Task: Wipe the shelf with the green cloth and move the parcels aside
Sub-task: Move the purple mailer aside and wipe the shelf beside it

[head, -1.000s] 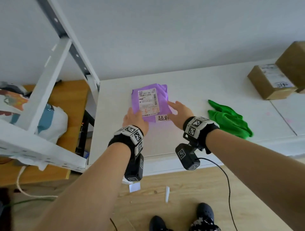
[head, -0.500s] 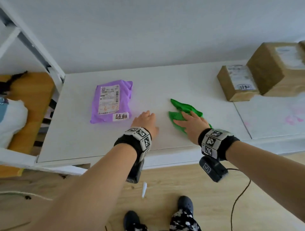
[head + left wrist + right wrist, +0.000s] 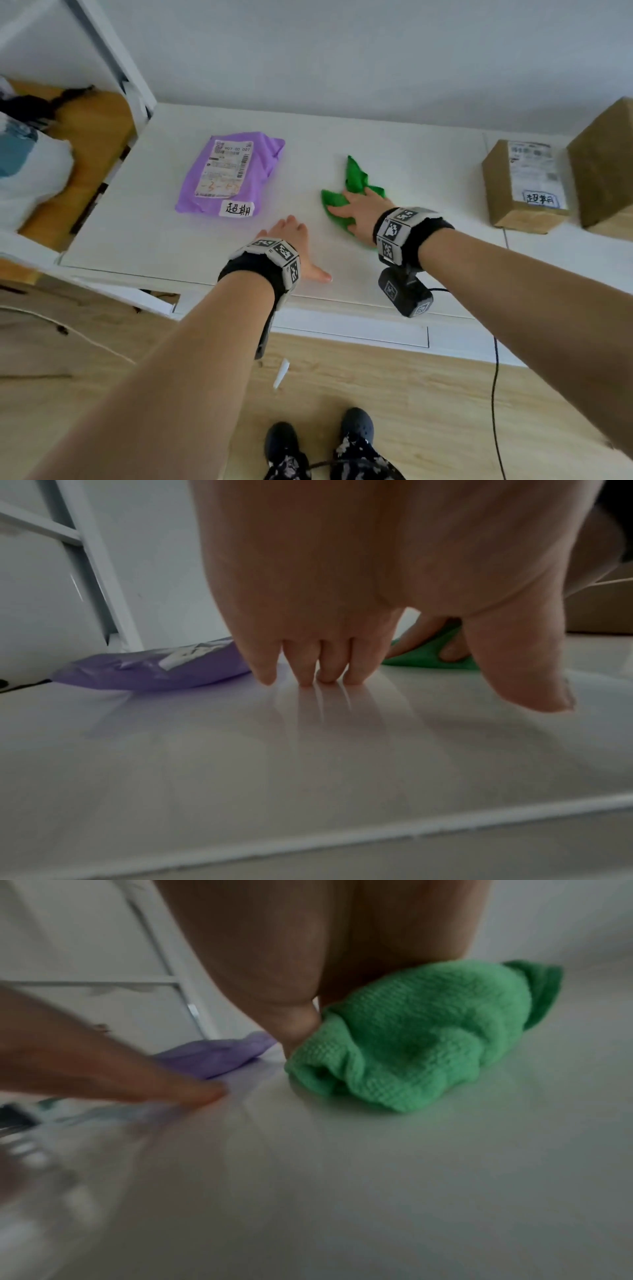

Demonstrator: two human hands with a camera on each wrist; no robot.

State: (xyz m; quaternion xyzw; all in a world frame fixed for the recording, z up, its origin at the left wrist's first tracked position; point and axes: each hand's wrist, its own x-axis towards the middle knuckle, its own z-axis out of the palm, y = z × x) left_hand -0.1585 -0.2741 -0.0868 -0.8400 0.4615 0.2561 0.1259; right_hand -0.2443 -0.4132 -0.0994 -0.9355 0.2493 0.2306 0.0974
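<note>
The green cloth [image 3: 356, 176] lies bunched on the white shelf [image 3: 147, 219], right of the middle. My right hand [image 3: 359, 214] lies on top of it, fingers spread over the fabric and pressing it down; in the right wrist view the cloth [image 3: 411, 1042] bulges out from under the palm. A hand's width to the left, my left hand [image 3: 291, 238] rests empty on the bare shelf, its fingertips [image 3: 308, 672] touching the surface and the thumb out. A purple parcel [image 3: 233, 174] with a white label lies flat farther left, apart from both hands.
Two brown cardboard boxes [image 3: 524, 185] [image 3: 603, 164] stand at the shelf's right end. A white frame post [image 3: 113, 58] rises at the left rear corner. Beyond it is a wooden surface with a white bag [image 3: 30, 178]. The wall runs close behind the shelf.
Both hands have let go of the purple parcel. My right hand has moved right onto the green cloth. My left hand has settled on the bare shelf near the front edge.
</note>
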